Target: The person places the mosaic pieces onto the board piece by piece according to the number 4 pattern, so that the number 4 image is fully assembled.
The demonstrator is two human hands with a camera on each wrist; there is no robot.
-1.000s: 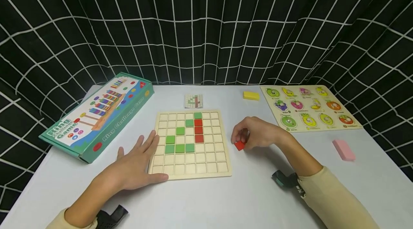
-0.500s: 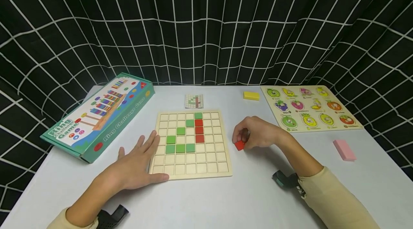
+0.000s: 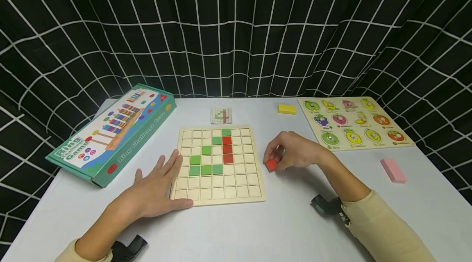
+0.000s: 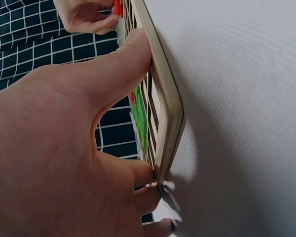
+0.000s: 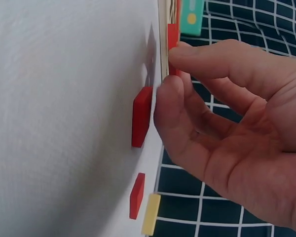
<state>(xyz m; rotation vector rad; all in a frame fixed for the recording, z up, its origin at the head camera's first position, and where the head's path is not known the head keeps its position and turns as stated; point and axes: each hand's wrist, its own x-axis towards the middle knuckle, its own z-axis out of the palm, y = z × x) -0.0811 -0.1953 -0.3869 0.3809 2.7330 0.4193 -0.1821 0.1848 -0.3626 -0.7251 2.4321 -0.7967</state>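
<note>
A square wooden grid board (image 3: 230, 192) lies flat, with several green tiles (image 3: 206, 150) in a stepped outline and a column of 3 red tiles (image 3: 228, 149) set in its cells. My left hand (image 3: 155, 194) rests at the board's left side with fingers spread, its thumb over the front rim. To the right of the board, my right hand (image 3: 296, 151) pinches a red square tile (image 5: 172, 39) between thumb and fingers. Beneath that hand, the right wrist view shows another red tile (image 5: 142, 117) and a further red tile (image 5: 137, 196) on the white table.
A small pattern card (image 3: 221, 116) lies behind the board. A green ring game box (image 3: 140, 131) stands at the left. Toward the right are a yellow block (image 3: 287, 109), a fruit puzzle board (image 3: 354, 124) and a pink block (image 3: 393, 170). A dark gridded curtain (image 3: 236, 40) hangs behind the table.
My right hand has shifted slightly left, and the red tile in its fingers has turned and now shows more of its face. The left hand and the board have stayed put.
</note>
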